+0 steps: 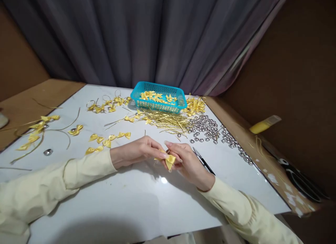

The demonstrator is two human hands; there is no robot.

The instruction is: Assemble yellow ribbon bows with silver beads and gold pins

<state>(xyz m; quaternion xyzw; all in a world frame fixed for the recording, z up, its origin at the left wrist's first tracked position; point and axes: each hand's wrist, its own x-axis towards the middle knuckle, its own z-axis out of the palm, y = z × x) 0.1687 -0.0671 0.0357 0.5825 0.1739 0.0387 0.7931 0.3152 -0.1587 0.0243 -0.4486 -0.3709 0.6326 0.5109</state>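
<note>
Over the middle of the white board, my left hand [149, 148] pinches a yellow satin ribbon bow [170, 161] between thumb and fingers. My right hand [187, 159] meets it from the other side, its fingers closed at the bow's back and edge. A thin strand shows between the two thumbs; the fingers hide most of it. Just behind my right hand lies a slim pointed tool with a black handle [207, 166]. Several loose yellow bows [107, 142] rest on the board beyond my left wrist.
A turquoise basket [159, 105] holding yellow bows stands at the back. Before it lie gold twist ties [168, 120] and a heap of silver oval pieces [203, 125]. Bows with cords [36, 128] are at left. Black scissors [301, 182] and a yellow-handled cutter [265, 124] lie right.
</note>
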